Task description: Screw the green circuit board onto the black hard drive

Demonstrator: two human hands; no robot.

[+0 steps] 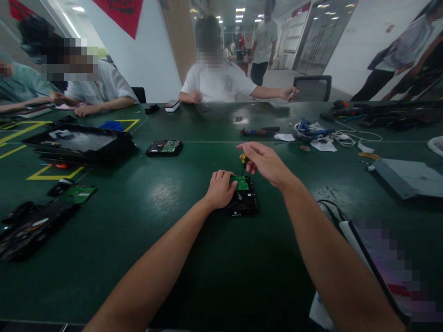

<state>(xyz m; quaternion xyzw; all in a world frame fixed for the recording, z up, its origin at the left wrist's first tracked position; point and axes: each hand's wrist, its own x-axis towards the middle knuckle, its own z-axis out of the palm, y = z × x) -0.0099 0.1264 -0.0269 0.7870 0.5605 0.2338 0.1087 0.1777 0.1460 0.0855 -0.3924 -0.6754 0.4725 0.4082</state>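
Note:
A black hard drive (246, 202) lies flat on the green table in front of me, its green circuit board (243, 183) facing up. My left hand (221, 188) grips the drive's left side, the thumb resting by the board's edge. Above the far end of the drive, my right hand (263, 162) is closed around a screwdriver (244, 160) with a yellow and black handle. The screwdriver stands about upright, its thin shaft pointing down at the board. Where exactly its tip meets the drive is too small to make out.
Another hard drive (164, 147) lies farther left, near a black plastic tray (83, 143). Dismantled black parts (34, 226) sit at the left. A grey metal case (411, 180), a tablet-like device (377, 263) and cables (346, 136) occupy the right. A person (221, 78) sits opposite.

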